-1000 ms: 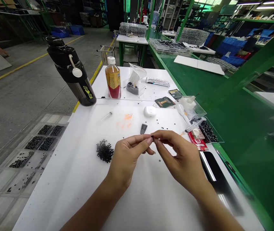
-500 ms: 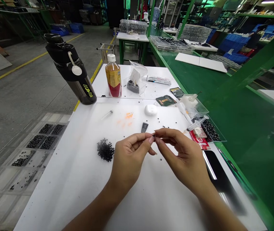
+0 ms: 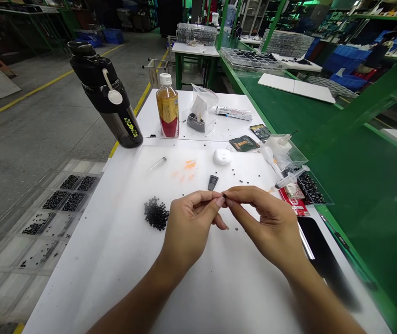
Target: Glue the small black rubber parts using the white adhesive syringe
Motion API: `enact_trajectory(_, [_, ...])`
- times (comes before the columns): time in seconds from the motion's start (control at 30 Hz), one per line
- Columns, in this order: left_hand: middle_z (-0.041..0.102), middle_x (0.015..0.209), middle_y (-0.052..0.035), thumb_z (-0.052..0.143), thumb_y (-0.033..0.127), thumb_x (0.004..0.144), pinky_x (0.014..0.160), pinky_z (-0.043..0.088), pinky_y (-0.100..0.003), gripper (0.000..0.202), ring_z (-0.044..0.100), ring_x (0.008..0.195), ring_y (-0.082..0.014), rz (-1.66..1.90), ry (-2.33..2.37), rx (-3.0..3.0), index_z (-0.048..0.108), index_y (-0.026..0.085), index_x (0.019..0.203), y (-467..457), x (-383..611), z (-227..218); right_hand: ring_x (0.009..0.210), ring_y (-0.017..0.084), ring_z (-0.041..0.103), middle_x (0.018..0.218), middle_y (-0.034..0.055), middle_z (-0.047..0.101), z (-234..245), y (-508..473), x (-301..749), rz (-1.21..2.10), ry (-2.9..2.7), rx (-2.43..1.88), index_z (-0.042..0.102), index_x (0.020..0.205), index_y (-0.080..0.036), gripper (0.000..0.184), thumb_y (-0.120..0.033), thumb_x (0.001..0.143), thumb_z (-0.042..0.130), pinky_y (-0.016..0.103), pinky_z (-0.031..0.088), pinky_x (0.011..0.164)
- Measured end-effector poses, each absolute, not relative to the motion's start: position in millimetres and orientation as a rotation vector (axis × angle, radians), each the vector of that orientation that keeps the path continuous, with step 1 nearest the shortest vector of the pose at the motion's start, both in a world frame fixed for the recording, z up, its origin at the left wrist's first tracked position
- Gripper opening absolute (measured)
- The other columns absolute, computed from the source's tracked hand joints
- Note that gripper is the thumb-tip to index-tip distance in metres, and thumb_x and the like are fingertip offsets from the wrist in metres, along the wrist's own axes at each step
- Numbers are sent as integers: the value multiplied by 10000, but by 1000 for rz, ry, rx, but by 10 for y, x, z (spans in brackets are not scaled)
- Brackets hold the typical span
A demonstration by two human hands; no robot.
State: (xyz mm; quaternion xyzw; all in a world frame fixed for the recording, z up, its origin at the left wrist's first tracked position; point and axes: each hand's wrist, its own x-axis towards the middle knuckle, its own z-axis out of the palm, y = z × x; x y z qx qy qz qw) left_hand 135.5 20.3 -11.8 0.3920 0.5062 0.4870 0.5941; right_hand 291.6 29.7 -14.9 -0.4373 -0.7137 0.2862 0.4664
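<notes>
In the head view, the left hand (image 3: 187, 229) and right hand (image 3: 268, 227) pinch a tiny black part (image 3: 224, 195) narrowly between their fingertips, mid-table (image 3: 121, 278). A slip could lose it among the black pile (image 3: 155, 214). Open room lies toward the near edge; the tray (image 3: 309, 189) crowds the right.

Black granules (image 3: 156, 214), white work surface (image 3: 107, 260)

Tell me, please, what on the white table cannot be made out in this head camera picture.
In the head view:
The tiny black piece between the left hand and right hand: too small, and fingers hide most of it.
The dark contents of the clear plastic bag: blurred by the plastic.
The printing on the dark green flat packet: too small to read.
</notes>
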Motion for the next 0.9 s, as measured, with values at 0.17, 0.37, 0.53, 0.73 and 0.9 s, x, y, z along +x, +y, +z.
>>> enact_trajectory(0.17, [656, 574, 48, 723, 277, 873, 731, 540, -252, 90, 654, 570, -101, 1127, 1128, 853, 771, 202, 857, 213, 1347, -138, 931, 171, 705, 999, 11, 744, -174, 333, 2928, 800, -1730, -1040, 738, 1014, -254, 183, -118, 909, 676, 319, 578, 824])
enact_trajectory(0.37, [671, 611, 36, 734, 254, 856, 700, 530, -256, 76, 636, 551, -93, 1103, 1101, 779, 762, 189, 829, 217, 1337, -133, 891, 188, 702, 982, 37, 738, -178, 374, 2948, 875, -1752, -1011, 733, 977, -235, 114, -154, 915, 682, 347, 587, 780])
enact_trajectory(0.53, [672, 622, 34, 741, 281, 855, 750, 522, -274, 93, 629, 570, -94, 1078, 1107, 764, 772, 195, 840, 232, 1341, -125, 898, 182, 693, 986, 38, 735, -150, 388, 2987, 933, -1757, -1046, 728, 994, -231, 95, -190, 926, 676, 336, 585, 787])
enact_trajectory(0.73, [679, 646, 8, 683, 352, 903, 777, 500, -306, 186, 647, 680, -147, 1040, 1094, 833, 796, 215, 959, 229, 1357, -172, 861, 164, 679, 949, 26, 731, -137, 442, 3082, 877, -1891, -1122, 725, 996, -227, 85, -262, 942, 669, 307, 571, 767])
enact_trajectory(0.9, [732, 778, -33, 653, 388, 915, 824, 490, -338, 235, 649, 739, -169, 969, 1093, 887, 784, 210, 993, 229, 1365, -152, 838, 170, 690, 908, 12, 740, -56, 450, 3140, 792, -1928, -1132, 719, 931, -224, 63, -243, 939, 659, 320, 561, 763])
